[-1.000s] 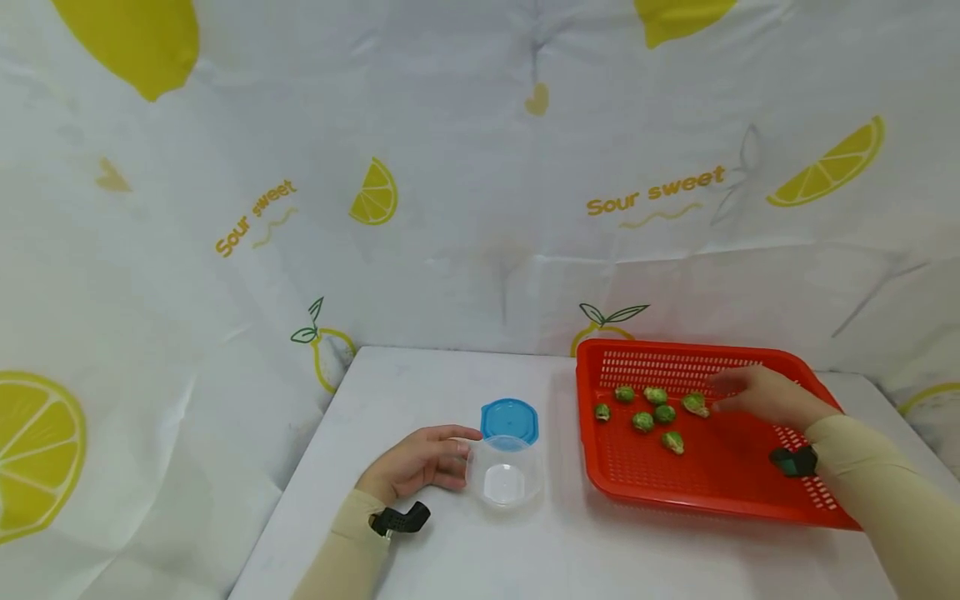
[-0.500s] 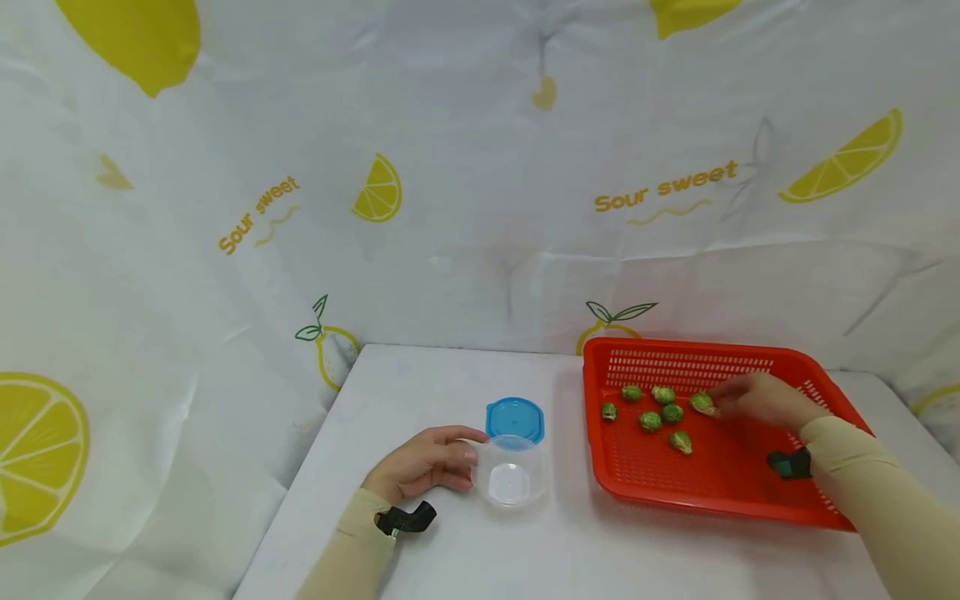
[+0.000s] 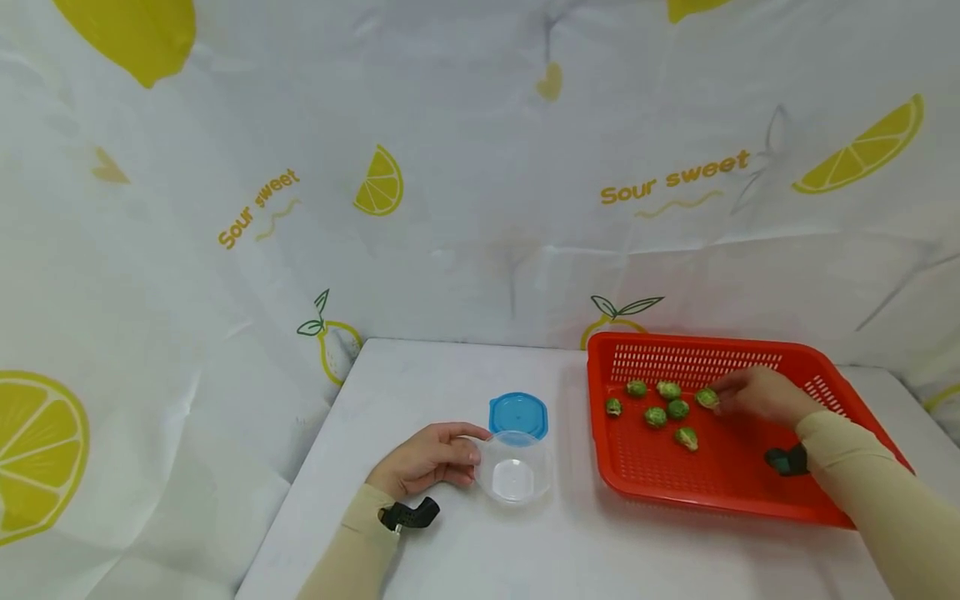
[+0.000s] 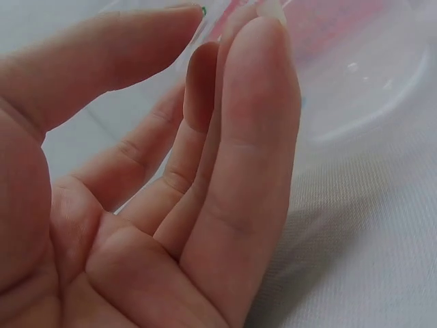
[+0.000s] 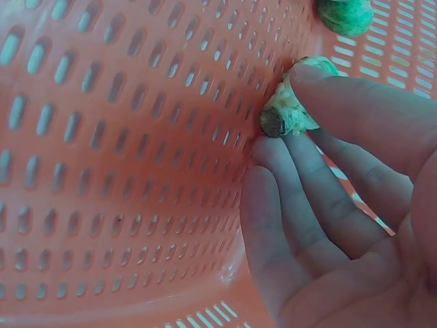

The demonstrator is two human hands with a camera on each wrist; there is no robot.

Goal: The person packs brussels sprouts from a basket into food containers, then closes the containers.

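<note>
In the head view, my left hand (image 3: 429, 460) holds the left side of a clear round plastic container (image 3: 514, 471), its thumb and fingertips at the rim. The left wrist view shows those curled fingers (image 4: 256, 130) up against the see-through plastic. My right hand (image 3: 767, 395) reaches into a red perforated plastic basket (image 3: 720, 496) and pinches a Brussels sprout (image 5: 290, 102) between thumb and fingers, its brown cut stem end showing. Several other Brussels sprouts (image 3: 655, 417) lie loose on the basket floor to the left of this hand.
Just behind the container, a blue lid (image 3: 518, 415) lies flat on the white table (image 3: 420, 375), partly overlapped by the container in the head view. A white curtain (image 3: 465, 275) printed with lemons hangs behind the table. The basket's raised walls surround the right hand.
My right hand has moved slightly left and down onto the nearest sprout and closed its fingers on it. The left hand stays at the container; the head view has shifted a little.
</note>
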